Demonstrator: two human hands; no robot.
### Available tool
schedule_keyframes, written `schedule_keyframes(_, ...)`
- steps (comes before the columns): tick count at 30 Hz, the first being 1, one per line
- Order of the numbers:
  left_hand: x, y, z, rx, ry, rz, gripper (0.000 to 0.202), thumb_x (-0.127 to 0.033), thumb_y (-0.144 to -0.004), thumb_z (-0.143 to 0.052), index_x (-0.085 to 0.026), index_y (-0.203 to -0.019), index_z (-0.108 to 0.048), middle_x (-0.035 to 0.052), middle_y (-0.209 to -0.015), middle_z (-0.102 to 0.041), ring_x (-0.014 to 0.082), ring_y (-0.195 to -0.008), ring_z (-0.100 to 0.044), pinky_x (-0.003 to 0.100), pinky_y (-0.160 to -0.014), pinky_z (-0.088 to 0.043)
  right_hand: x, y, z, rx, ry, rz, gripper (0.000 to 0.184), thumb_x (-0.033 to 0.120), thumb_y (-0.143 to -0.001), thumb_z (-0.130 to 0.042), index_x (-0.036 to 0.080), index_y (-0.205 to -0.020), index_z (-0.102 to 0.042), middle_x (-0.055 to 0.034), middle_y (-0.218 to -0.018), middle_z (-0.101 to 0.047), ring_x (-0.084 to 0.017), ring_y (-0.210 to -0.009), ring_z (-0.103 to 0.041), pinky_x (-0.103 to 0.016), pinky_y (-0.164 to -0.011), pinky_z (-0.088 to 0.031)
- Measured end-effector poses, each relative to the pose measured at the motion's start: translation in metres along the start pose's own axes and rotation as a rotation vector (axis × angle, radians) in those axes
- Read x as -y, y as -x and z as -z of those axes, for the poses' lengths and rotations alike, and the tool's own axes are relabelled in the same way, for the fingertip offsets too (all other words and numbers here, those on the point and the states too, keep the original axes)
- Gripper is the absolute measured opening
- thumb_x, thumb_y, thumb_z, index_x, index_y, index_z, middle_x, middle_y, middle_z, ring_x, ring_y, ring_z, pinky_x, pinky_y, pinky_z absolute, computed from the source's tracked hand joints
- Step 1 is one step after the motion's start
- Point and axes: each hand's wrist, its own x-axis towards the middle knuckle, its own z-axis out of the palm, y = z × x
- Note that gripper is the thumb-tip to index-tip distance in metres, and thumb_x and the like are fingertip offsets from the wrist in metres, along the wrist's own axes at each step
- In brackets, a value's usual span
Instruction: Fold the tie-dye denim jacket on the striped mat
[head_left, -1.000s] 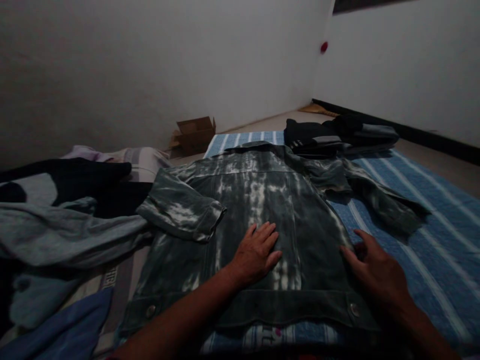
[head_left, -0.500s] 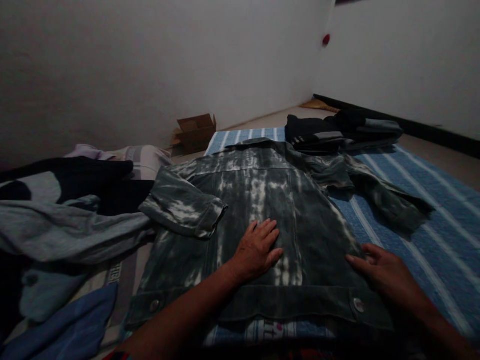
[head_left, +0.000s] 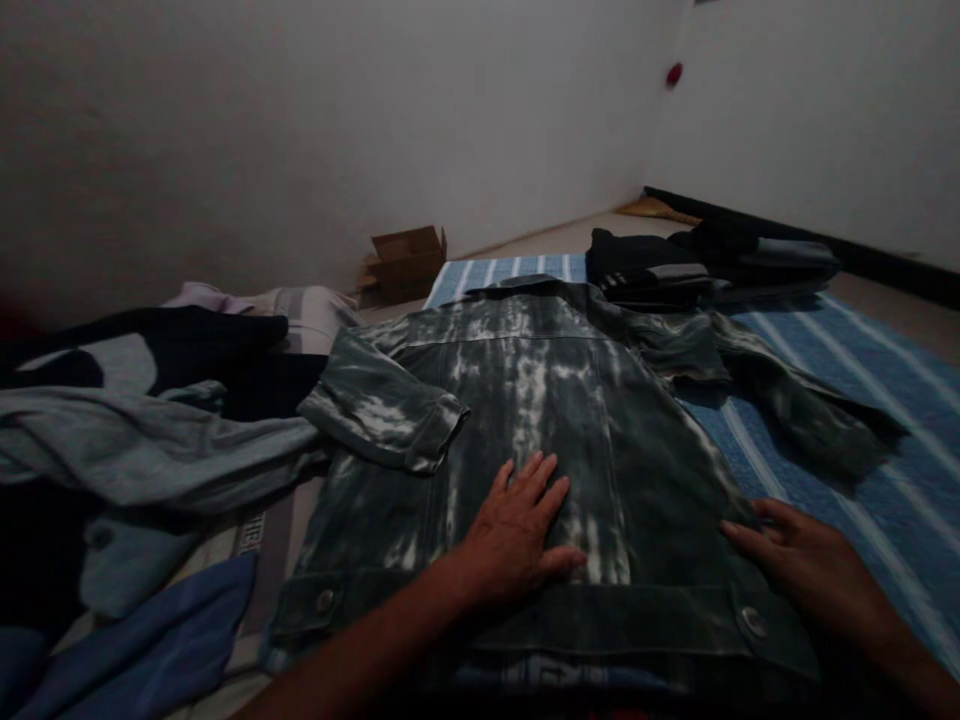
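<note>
Left hand stays flat on the jacket, grip apart, while right hand, also spread, has slid to its lower-right edge.

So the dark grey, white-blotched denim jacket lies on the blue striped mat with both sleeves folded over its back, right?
No. The head view shows only the left-side sleeve folded over the back of the dark grey blotched denim jacket; the other sleeve lies stretched out on the blue striped mat.

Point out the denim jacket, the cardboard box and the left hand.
denim jacket (head_left: 540, 400), head view, back panel.
cardboard box (head_left: 409, 262), head view, front side.
left hand (head_left: 517, 530), head view, back of hand.
</note>
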Motion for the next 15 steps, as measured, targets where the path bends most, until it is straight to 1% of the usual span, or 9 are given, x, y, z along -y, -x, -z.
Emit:
schedule_keyframes(2, -0.007, 0.007, -0.006, -0.021, 0.010, -0.009, 0.073, -0.065, -0.088, -0.037, -0.019, -0.144, -0.032, 0.0146, -0.154, -0.024, 0.0293, -0.142, -0.016, 0.053, -0.113, -0.015, -0.005, -0.003, 0.001, -0.005, 0.023, 0.004, 0.054, 0.059, -0.065, -0.064, 0.016, -0.098, -0.063, -0.0069, -0.070, -0.069, -0.027, -0.065, -0.067, -0.029, -0.051, -0.049)
schedule_keyframes(4, -0.011, 0.012, -0.012, -0.056, 0.018, -0.028, 0.070, -0.063, -0.089, -0.036, -0.021, -0.144, -0.032, 0.0127, -0.154, -0.024, 0.0274, -0.143, -0.015, 0.052, -0.114, -0.013, -0.009, -0.006, 0.002, -0.003, 0.078, 0.042, 0.060, 0.061, -0.066, -0.062, 0.015, -0.105, -0.062, -0.0067, -0.070, -0.069, -0.027, -0.065, -0.067, -0.030, -0.052, -0.049)
schedule_keyframes(6, -0.011, 0.013, -0.017, -0.082, 0.026, -0.035, 0.069, -0.063, -0.089, -0.035, -0.021, -0.144, -0.033, 0.0119, -0.154, -0.024, 0.0269, -0.143, -0.014, 0.052, -0.115, -0.011, -0.013, -0.010, 0.002, -0.016, 0.157, 0.100, 0.065, 0.064, -0.065, -0.060, 0.016, -0.108, -0.062, -0.0058, -0.069, -0.069, -0.027, -0.065, -0.066, -0.032, -0.053, -0.049)
schedule_keyframes(8, -0.009, 0.014, -0.018, -0.096, 0.042, -0.040, 0.068, -0.062, -0.089, -0.037, -0.021, -0.143, -0.034, 0.0118, -0.154, -0.025, 0.0270, -0.143, -0.015, 0.052, -0.115, -0.012, -0.016, -0.013, 0.002, -0.043, 0.218, 0.152, 0.065, 0.066, -0.064, -0.058, 0.018, -0.108, -0.062, -0.0056, -0.071, -0.069, -0.028, -0.067, -0.066, -0.034, -0.057, -0.049)
schedule_keyframes(10, -0.007, 0.015, -0.018, -0.106, 0.068, -0.047, 0.067, -0.061, -0.089, -0.039, -0.020, -0.142, -0.036, 0.0119, -0.153, -0.027, 0.0271, -0.142, -0.018, 0.053, -0.114, -0.013, -0.019, -0.015, 0.001, -0.046, 0.223, 0.146, 0.067, 0.067, -0.063, -0.056, 0.019, -0.109, -0.061, -0.0059, -0.073, -0.069, -0.029, -0.070, -0.066, -0.035, -0.059, -0.050)
schedule_keyframes(13, -0.005, 0.017, -0.019, -0.129, 0.103, -0.037, 0.065, -0.056, -0.089, -0.045, -0.017, -0.140, -0.039, 0.0140, -0.150, -0.032, 0.0283, -0.141, -0.023, 0.054, -0.113, -0.019, -0.023, -0.018, 0.002, 0.009, 0.191, 0.108, 0.068, 0.068, -0.065, -0.054, 0.019, -0.110, -0.059, -0.0069, -0.078, -0.070, -0.030, -0.075, -0.066, -0.036, -0.062, -0.051)
schedule_keyframes(15, -0.004, 0.019, -0.023, -0.166, 0.116, -0.021, 0.064, -0.052, -0.088, -0.050, -0.014, -0.139, -0.040, 0.0165, -0.148, -0.035, 0.0298, -0.139, -0.026, 0.056, -0.112, -0.023, -0.021, -0.017, 0.004, 0.020, 0.240, 0.151, 0.064, 0.067, -0.068, -0.051, 0.018, -0.109, -0.059, -0.0077, -0.078, -0.070, -0.030, -0.075, -0.066, -0.038, -0.063, -0.051)
